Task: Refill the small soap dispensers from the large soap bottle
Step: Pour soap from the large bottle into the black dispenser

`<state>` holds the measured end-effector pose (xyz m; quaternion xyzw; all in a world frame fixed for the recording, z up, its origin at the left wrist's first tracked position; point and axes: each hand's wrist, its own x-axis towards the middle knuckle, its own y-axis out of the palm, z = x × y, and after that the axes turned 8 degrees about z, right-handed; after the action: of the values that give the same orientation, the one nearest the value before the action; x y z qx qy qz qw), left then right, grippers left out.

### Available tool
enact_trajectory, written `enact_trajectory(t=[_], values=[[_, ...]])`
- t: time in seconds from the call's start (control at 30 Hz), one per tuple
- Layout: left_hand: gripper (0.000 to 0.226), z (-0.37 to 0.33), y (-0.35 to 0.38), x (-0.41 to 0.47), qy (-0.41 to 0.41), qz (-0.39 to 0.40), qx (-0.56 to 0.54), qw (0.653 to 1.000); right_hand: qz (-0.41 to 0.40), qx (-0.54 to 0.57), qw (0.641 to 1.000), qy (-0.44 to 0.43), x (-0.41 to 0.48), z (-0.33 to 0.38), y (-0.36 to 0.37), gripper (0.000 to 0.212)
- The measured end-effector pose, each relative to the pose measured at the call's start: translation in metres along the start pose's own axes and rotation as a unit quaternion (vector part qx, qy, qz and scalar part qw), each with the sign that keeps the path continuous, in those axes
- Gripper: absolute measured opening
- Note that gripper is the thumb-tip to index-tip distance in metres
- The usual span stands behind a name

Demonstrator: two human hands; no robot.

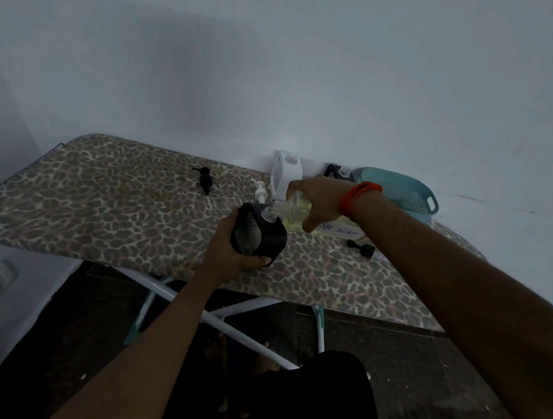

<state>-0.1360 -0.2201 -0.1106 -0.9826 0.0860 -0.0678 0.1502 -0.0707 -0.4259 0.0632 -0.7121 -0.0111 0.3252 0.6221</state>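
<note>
Room is lying open over the ironing board's (96, 206) left end; black pump (204, 180), white pump (259, 190) and white dispenser (281, 177) are crowding mid-back.

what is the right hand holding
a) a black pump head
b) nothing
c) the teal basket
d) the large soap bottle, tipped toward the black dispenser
d: the right hand grips the large soap bottle, tilted with its neck at the mouth of the black dispenser, which the left hand holds.
</note>
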Motion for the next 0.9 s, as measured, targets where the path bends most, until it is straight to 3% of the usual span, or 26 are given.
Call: enact_trajectory(t=[0.9], values=[[0.124, -0.0034, -0.0014, -0.0042, 0.001, 0.005, -0.015, 1.000, -0.001, 0.002, 1.000, 0.003, -0.0034, 0.0032, -0.0010, 0.077]])
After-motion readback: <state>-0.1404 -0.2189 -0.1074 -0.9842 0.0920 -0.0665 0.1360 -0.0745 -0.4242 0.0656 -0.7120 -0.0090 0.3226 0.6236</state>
